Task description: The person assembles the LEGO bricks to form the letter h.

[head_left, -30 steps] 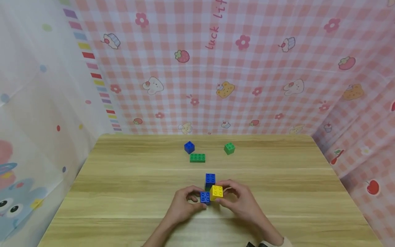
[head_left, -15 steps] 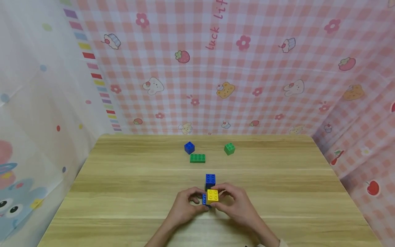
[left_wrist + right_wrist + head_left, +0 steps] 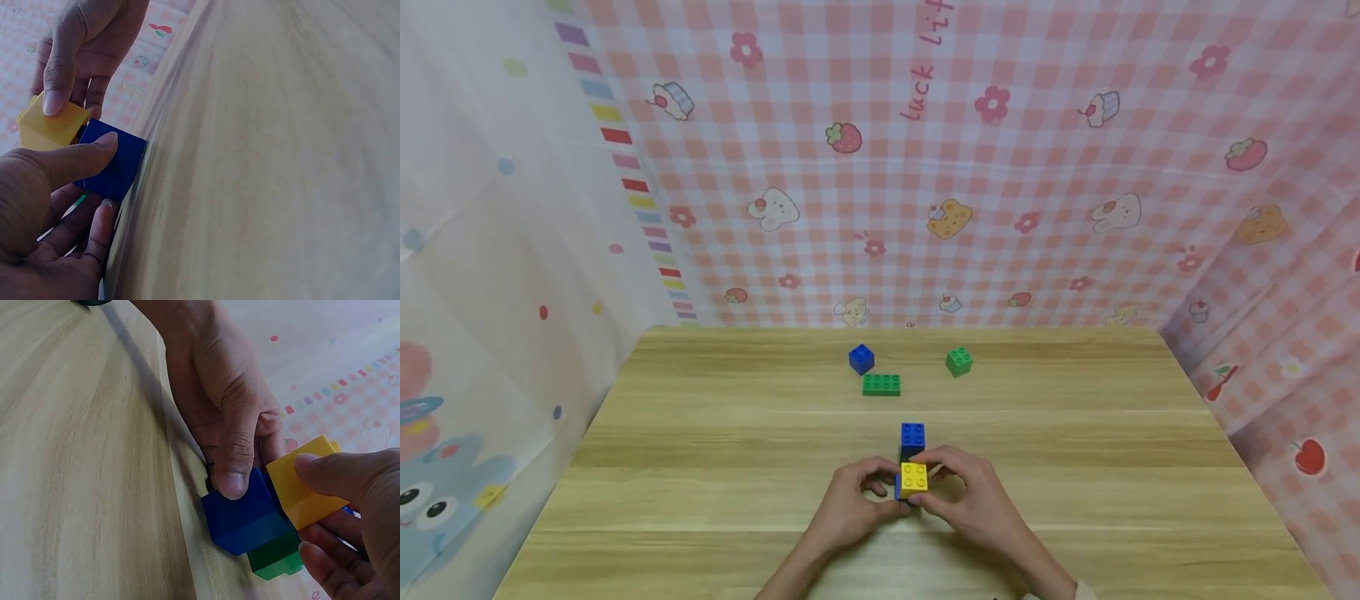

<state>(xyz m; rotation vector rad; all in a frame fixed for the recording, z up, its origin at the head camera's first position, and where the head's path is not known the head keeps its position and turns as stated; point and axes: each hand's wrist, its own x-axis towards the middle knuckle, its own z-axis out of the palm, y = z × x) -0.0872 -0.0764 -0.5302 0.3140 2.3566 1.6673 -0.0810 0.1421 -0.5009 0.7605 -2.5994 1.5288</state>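
Right hand (image 3: 973, 496) on the yellow block (image 3: 914, 479), thumb on one side, fingertips on the other, a clean pinch! Left hand (image 3: 853, 504) comes in from the yellow block's left, and it's pinching too: thumb and fingers on the lower blue block (image 3: 122, 165), directly beneath the yellow one. Both wrist views show those two right up against each other, a dark sliver along part of the seam; whether they're pressed fully home, I can't tell.

Look just beyond the yellow block: a green block (image 3: 275, 555) peeks out low down, close against the lower blue block, and the upper blue block (image 3: 913, 440) rises there, studs up.

Farther out past the yellow block, slightly left, lies the long green brick (image 3: 882, 385), with the far blue cube (image 3: 861, 359) just behind its left end. Beyond the yellow block and to its right sits the small green cube (image 3: 959, 362). It's all on a wood-grain table (image 3: 700, 483), and well behind the yellow block hangs a pink checked cloth (image 3: 820, 250).
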